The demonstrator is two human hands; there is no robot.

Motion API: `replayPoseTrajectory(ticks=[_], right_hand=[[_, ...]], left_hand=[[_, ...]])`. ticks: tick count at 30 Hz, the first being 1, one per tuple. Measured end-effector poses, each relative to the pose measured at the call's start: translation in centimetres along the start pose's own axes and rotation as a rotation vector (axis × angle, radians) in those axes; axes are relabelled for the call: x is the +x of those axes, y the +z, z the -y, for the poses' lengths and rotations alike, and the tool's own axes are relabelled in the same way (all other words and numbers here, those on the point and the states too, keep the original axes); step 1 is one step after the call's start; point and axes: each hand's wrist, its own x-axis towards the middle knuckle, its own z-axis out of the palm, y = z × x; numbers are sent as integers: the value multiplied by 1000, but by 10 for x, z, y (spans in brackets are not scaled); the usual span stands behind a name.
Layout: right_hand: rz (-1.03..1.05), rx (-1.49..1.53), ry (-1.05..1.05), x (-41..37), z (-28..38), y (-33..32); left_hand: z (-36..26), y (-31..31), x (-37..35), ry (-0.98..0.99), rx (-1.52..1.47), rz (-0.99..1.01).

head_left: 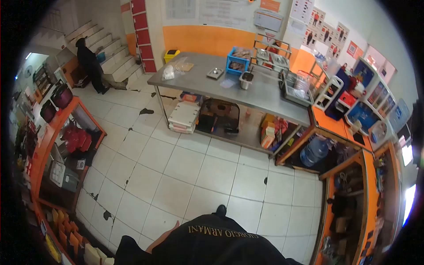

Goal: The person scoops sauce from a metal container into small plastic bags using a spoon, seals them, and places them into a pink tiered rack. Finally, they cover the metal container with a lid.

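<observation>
My left forearm reaches out from a dark sleeve at the bottom of the head view, beside my black shirt (pixel 221 236) with its gold lettering. Only a sliver of my left hand (pixel 175 227) shows past the shirt, over the tiled floor (pixel 176 185). Its fingers are mostly hidden, and I see nothing held in it. My right hand is out of the picture. The tip of one dark shoe (pixel 221 210) pokes out ahead of me.
Ahead stands a steel table (pixel 194 70) bearing a blue crate (pixel 238 62), metal trays and a small tub (pixel 246 80). Orange counters line both sides. A water jug (pixel 314 150) sits under the right one. A person (pixel 90 66) holding something blue stands by the stairs (pixel 117 57).
</observation>
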Motion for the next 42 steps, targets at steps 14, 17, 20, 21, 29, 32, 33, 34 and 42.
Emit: replayPoseTrajectory(ticks=[14, 17, 20, 21, 29, 32, 33, 34, 42], right_hand=[[699, 192, 262, 73, 231, -156], [553, 395, -75, 106, 342, -192], [191, 553, -326, 116, 444, -200], [136, 521, -353, 125, 471, -205], [190, 273, -398, 187, 590, -212], [153, 282, -462, 186, 609, -219], [92, 251, -470, 182, 611, -222], [29, 224, -479, 182, 611, -225], [-151, 409, -425, 166, 601, -264]], left_hand=[[-177, -9, 36, 9, -354, -185], [-284, -35, 60, -2, -364, -197], [-436, -74, 94, 65, -235, -292], [-466, -117, 169, 332, 305, -407], [-898, -115, 153, 1207, 983, -792], [-939, -111, 167, 1016, 1279, -967], [-943, -112, 172, 846, 1269, -886], [-948, -114, 179, 680, 1261, -805], [-925, -139, 205, 996, 1141, -742]])
